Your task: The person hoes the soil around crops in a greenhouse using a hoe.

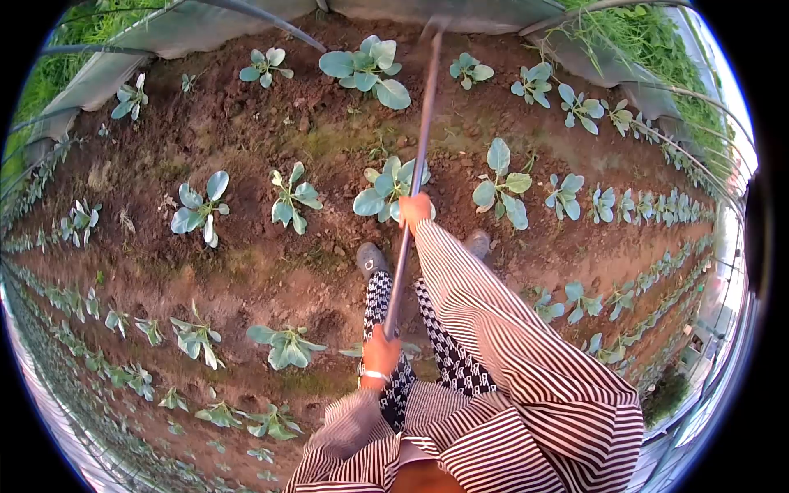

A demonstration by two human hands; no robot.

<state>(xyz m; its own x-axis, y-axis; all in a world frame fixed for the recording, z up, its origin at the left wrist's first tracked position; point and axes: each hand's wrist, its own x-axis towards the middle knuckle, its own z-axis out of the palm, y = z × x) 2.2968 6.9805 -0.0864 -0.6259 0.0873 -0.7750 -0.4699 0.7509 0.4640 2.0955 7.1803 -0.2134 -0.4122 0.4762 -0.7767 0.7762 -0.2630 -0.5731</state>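
A long-handled hoe (422, 148) runs from my lap up to the far edge of the bed, its head blurred by motion near the plastic side wall. My right hand (417, 210) wraps around the middle of the handle with the arm stretched forward. Closer to my body, my left hand (380, 353), with a white band at the wrist, grips the handle's lower end. A leafy blue-green plant (386, 191) stands just left of my right hand, partly behind the handle. Another large plant (368, 70) grows left of the hoe's far end.
Rows of young leafy plants, such as this one (501, 189) and this one (283, 347), cross the brown soil (246, 156). My shoes (371, 258) stand between two rows. A plastic side wall (238, 29) and curved hoops (271, 20) bound the far side, with green growth outside.
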